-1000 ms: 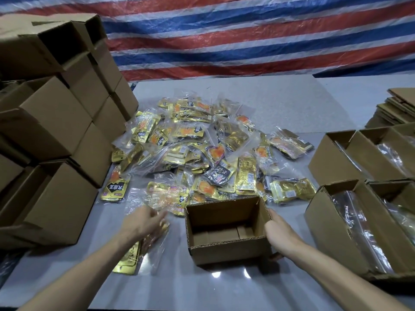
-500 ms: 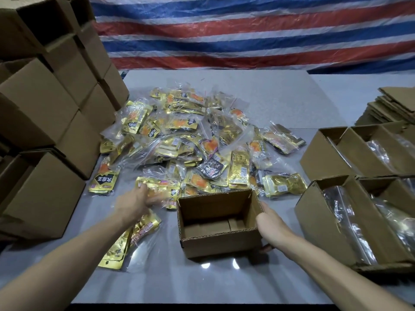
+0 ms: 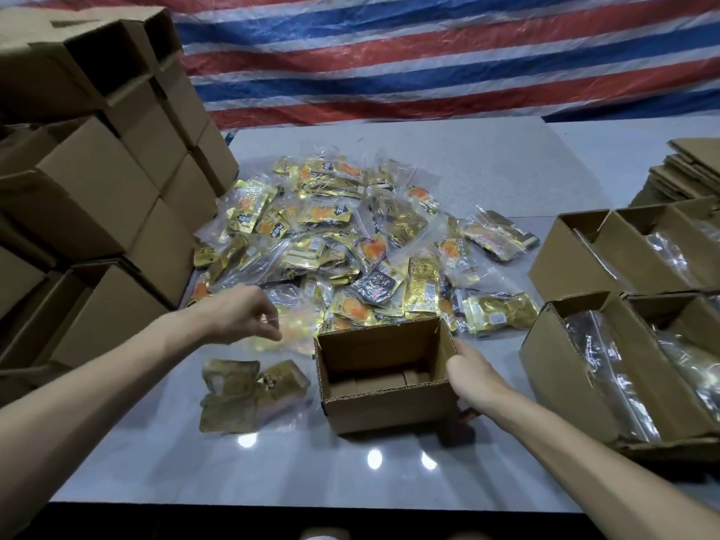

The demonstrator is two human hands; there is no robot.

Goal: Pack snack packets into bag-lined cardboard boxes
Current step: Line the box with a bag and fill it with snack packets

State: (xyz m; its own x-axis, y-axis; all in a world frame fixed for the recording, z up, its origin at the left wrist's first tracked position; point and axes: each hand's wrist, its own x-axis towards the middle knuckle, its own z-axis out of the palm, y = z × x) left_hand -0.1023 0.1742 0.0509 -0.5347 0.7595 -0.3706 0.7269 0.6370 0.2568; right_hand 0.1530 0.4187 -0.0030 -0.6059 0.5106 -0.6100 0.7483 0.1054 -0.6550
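Note:
A small open cardboard box with no liner stands at the table's front centre. My right hand lies flat against its right wall, fingers straight. A large pile of gold and orange snack packets in clear bags covers the table behind the box. At the pile's near left edge my left hand has its fingers curled and pinches a clear bag of yellow packets, which is blurred. Another clear bag of gold packets lies flat on the table, left of the box.
Stacked closed cardboard boxes wall in the left side. On the right stand several open boxes lined with clear bags, with flat cartons piled behind them. A striped tarp hangs at the back.
My left hand left the bag of gold packets beside the box and moved up to the pile's edge, where it pinches another bag. My right hand stays against the box.

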